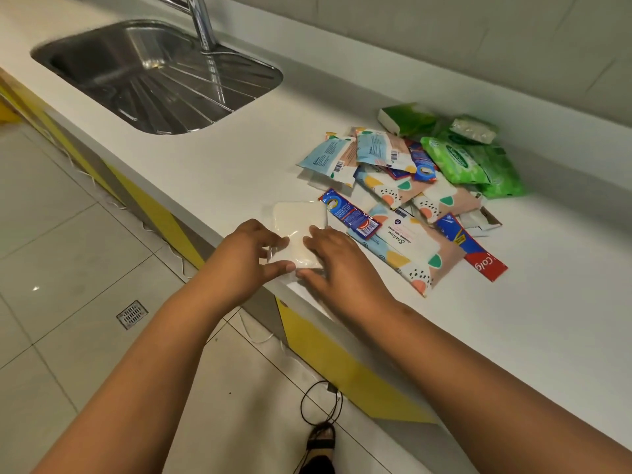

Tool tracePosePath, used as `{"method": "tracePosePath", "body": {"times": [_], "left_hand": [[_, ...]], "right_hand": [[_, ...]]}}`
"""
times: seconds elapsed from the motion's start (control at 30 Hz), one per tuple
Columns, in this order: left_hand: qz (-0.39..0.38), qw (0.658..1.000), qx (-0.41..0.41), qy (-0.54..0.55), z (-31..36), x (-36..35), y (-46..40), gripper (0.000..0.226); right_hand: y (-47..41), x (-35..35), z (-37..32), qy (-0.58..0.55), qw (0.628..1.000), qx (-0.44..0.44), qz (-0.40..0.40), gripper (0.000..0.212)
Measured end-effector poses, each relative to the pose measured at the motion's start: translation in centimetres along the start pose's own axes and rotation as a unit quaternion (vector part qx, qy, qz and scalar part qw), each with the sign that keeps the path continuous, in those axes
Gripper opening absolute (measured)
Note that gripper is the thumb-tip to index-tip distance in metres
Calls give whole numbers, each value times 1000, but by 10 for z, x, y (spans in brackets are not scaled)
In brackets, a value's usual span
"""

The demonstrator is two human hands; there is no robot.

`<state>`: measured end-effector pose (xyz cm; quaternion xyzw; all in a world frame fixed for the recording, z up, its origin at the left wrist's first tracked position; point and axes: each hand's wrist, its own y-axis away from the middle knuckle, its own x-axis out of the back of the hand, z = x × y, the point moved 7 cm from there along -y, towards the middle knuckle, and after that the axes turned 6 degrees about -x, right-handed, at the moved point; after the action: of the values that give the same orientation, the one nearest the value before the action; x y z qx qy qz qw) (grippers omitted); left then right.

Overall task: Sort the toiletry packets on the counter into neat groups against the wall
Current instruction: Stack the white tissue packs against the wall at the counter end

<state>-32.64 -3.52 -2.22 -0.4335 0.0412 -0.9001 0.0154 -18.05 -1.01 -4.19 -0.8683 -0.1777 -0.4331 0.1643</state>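
White counter (212,172) edge, left grip (254,253) and right grip (337,261) both pinching clear packet (301,230)

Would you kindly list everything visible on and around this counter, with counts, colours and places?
white packets: a small stack, white, counter's front edge, between both hands
patterned wipe packs: several, pastel, middle of the pile
toothpaste sachets: at least three, blue and red, among the pile
green packs: several, green, pile's far side
counter: one, white
sink: one, steel, far left
tap: one, chrome, behind sink
left hand: holds white packets
right hand: holds white packets
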Motion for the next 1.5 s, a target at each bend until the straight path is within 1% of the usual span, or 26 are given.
{"method": "tracePosePath", "body": {"times": [0.2, 0.33, 0.7, 0.87, 1.1, 1.3, 1.5], "left_hand": [[-14, 1000, -4, -18, 31, -18, 28, 46], [-37, 999, -4, -34, 59, -35, 49, 54], [-79, 994, -41, -57, 147, -95, 113, 56], [-92, 992, -70, -43, 189, -129, 136, 57], [-133, 982, -128, -33, 253, -182, 150, 55], [-183, 963, -192, -37, 305, -222, 146, 55], [-225, 942, -248, -16, 348, -258, 131, 54]], "right_hand": [[41, 13, 12, -5, 1000, 11, -7, 51], [78, 28, 22, -1, 1000, 11, -9, 52], [193, 77, 56, 34, 999, -25, 6, 55], [249, 99, 81, 46, 997, -64, 22, 57], [319, 138, 123, 67, 987, -137, 49, 58], [362, 171, 155, 71, 972, -207, 89, 57], [388, 196, 186, 73, 953, -265, 127, 55]]}}
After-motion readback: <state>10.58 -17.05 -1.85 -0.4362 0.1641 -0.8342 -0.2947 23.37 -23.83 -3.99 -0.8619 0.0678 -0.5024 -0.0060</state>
